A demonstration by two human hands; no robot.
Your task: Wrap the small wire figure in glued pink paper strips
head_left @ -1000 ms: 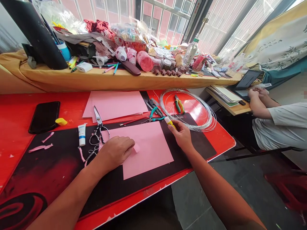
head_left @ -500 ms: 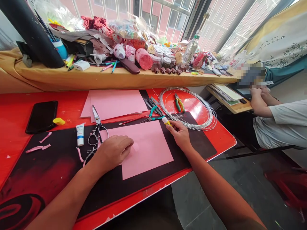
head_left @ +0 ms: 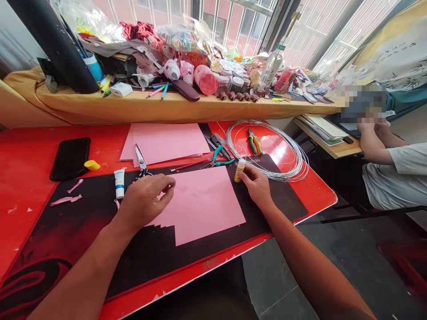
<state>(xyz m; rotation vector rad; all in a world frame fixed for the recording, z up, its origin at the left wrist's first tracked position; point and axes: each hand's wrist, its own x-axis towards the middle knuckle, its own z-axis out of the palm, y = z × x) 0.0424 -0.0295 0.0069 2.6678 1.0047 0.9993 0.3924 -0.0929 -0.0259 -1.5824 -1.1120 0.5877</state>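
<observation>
My right hand (head_left: 258,184) holds a yellow glue stick (head_left: 239,171) with a white top, upright just past the right edge of a pink sheet (head_left: 207,202). Over the left part of that sheet is my left hand (head_left: 145,195), its fingers curled and the thumb close to the index finger; whatever it may hold is hidden. Beyond the left hand lie silver scissors (head_left: 140,160), their handles mostly covered by it. A white and blue tube (head_left: 119,183) lies left of the scissors. The sheet rests on a black mat (head_left: 143,266).
More pink sheets (head_left: 167,142) lie at the back. Teal-handled pliers (head_left: 218,159), a wire coil (head_left: 300,155) and green-yellow pliers (head_left: 255,143) are behind the glue stick. A phone (head_left: 70,158) and yellow cap (head_left: 92,165) sit left. Another person's arm (head_left: 375,144) is at right.
My left hand has moved left over the sheet, now covering the scissor handles. The glue stick has turned from tilted to upright in my right hand. The view has shifted slightly.
</observation>
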